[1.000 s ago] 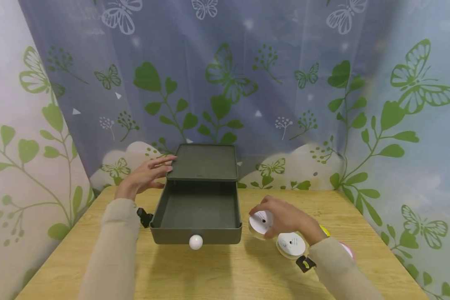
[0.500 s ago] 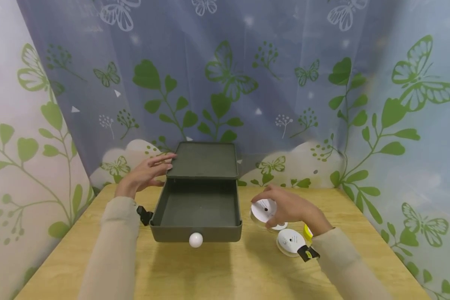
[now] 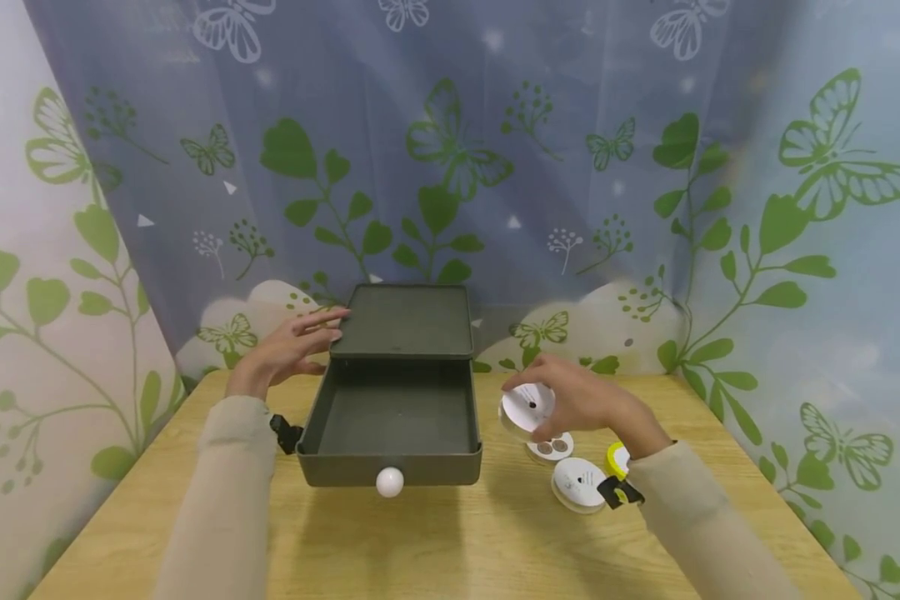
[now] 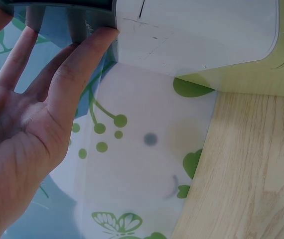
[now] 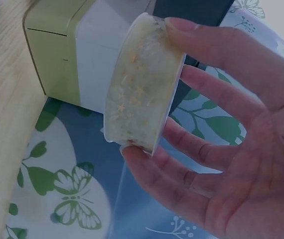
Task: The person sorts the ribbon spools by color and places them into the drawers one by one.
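My right hand (image 3: pixel 581 396) holds a ribbon spool (image 3: pixel 527 407) by its rim, between thumb and fingertips. In the right wrist view this ribbon spool (image 5: pixel 142 89) is wound with pale, see-through ribbon bearing gold stars, between white discs. It is raised beside the box. My left hand (image 3: pixel 283 354) touches the left edge of the dark upper part of the box (image 3: pixel 408 321) with extended fingers. In the left wrist view the thumb and fingertips of that hand (image 4: pixel 37 109) meet the dark edge. The box's drawer (image 3: pixel 397 417), with a white knob (image 3: pixel 390 482), is pulled out.
Two more white-sided spools, one behind (image 3: pixel 551 450) and one in front (image 3: pixel 579 485), lie on the wooden table (image 3: pixel 390 558) right of the drawer. A yellow-rimmed spool (image 3: pixel 617 458) is partly hidden by the right wrist. A patterned curtain (image 3: pixel 450 167) stands behind.
My right hand has lifted the ribbon spool slightly up, uncovering another spool beneath it. The left hand stays at the box edge.
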`<state>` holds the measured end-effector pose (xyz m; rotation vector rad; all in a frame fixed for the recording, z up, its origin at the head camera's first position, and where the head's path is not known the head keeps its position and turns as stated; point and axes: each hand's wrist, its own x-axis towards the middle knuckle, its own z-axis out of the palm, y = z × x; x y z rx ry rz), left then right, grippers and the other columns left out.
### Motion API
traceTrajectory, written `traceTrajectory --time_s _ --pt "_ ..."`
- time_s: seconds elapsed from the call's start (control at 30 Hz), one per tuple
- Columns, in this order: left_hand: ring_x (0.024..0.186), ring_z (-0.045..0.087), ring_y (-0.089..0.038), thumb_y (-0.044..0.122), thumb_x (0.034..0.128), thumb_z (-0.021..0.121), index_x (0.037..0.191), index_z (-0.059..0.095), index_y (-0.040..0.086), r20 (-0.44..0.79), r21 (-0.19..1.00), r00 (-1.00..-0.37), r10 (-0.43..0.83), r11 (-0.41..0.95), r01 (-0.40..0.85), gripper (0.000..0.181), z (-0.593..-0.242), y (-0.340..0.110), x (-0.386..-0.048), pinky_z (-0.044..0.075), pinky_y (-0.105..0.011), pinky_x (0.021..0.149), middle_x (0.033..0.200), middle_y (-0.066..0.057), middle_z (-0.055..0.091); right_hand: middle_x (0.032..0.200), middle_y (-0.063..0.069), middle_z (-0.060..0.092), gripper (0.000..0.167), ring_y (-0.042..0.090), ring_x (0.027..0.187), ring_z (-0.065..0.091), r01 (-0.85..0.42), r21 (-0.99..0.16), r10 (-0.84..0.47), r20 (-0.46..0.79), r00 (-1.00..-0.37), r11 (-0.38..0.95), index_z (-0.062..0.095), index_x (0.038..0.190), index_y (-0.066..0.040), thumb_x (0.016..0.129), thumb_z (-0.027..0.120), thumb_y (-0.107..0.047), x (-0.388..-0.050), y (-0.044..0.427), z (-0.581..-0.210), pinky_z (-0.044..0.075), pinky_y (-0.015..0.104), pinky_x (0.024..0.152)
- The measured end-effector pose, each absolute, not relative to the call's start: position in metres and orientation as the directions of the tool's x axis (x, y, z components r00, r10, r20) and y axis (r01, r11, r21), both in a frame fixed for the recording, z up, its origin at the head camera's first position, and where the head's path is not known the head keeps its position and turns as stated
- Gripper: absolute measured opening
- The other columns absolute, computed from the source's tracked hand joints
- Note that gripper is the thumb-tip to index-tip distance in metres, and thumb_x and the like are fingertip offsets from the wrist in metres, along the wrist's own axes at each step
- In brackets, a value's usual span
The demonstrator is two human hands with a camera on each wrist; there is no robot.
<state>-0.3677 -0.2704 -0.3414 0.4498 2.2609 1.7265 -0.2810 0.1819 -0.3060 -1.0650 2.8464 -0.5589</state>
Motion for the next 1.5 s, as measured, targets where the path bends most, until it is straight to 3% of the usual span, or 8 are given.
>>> traceTrajectory --time_s 0.5,0.8,1.1,1.5 --pt "0.16 0.006 -0.046 0.034 0.1086 0.054 0.165 0.027 0.021 -0.021 0.964 -0.918 0.397 0.252 0.087 0.064 -0.34 -0.27 -0.367 0.029 -0.07 0.121 0.176 -0.011 0.005 0.113 0.011 0.063 0.064 0.02 0.094 0.054 -0.706 -0.268 -0.701 0.133 -0.701 0.656 0.072 0.131 -0.018 0.07 0.091 -0.013 -0.282 0.175 -0.277 0.047 0.032 0.078" --pt "0.16 0.005 -0.046 0.036 0.108 0.055 0.165 0.027 0.022 -0.027 0.965 -0.92 0.392 0.25 0.078 0.065 -0.344 -0.271 -0.367 0.031 -0.069 0.121 0.176 -0.01 0.004 0.112 0.009 0.061 0.066 0.022 0.093 0.051 -0.715 -0.252 -0.717 0.103 -0.69 0.652 0.072 0.132 -0.021 0.07 0.09 -0.009 -0.28 0.163 -0.257 0.045 0.032 0.078" --pt "0.16 0.005 -0.046 0.036 0.1083 0.055 0.165 0.027 0.021 -0.014 0.964 -0.918 0.397 0.249 0.093 0.065 -0.344 -0.271 -0.367 0.031 -0.07 0.12 0.176 -0.009 0.004 0.113 0.007 0.064 0.066 0.021 0.098 0.056 -0.736 -0.215 -0.738 0.087 -0.669 0.642 0.073 0.131 -0.017 0.068 0.093 -0.013 -0.277 0.148 -0.241 0.047 0.033 0.084" --pt "0.16 0.005 -0.046 0.035 0.1086 0.054 0.165 0.028 0.021 -0.015 0.966 -0.918 0.397 0.243 0.089 0.064 -0.342 -0.27 -0.368 0.031 -0.07 0.121 0.176 -0.01 0.005 0.115 0.009 0.062 0.068 0.022 0.099 0.056 -0.735 -0.164 -0.741 0.03 -0.67 0.658 0.072 0.132 -0.021 0.068 0.093 -0.018 -0.277 0.115 -0.228 0.05 0.032 0.082"
